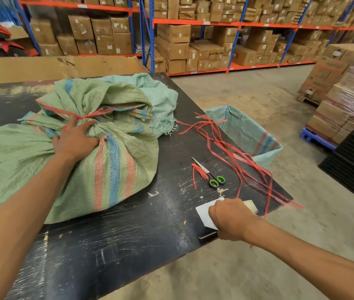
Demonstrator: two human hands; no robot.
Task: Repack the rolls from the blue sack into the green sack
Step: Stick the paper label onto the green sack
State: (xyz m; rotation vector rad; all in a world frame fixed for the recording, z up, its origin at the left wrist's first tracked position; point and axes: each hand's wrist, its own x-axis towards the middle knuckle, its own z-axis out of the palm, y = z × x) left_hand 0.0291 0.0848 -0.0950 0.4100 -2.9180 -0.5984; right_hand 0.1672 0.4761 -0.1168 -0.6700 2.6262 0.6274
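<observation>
The green sack (98, 152) fills the left half of the tabletop (141, 241) — bulging, lying on its side with its long axis running left to right, its neck bunched and tied with red string (78, 114). Your left hand (75, 140) rests on that neck, fingers spread over the gathered fabric just below the knot, so it is the nearer grip for the sack. Behind it lies the paler blue sack (160, 94), slack and crumpled; it looks empty, though its inside is hidden. No rolls show, so you are probably at the closing end of the job.

A third sack (247, 135) hangs open beside the tabletop's far right edge; what it holds cannot be seen. Loose red strips (236, 156) trail between it and the scissors (211, 174), whose blades point away from you. Your right hand (232, 219) sits at the near right edge on a white card (204, 213) — whether it pinches it, I cannot tell.
</observation>
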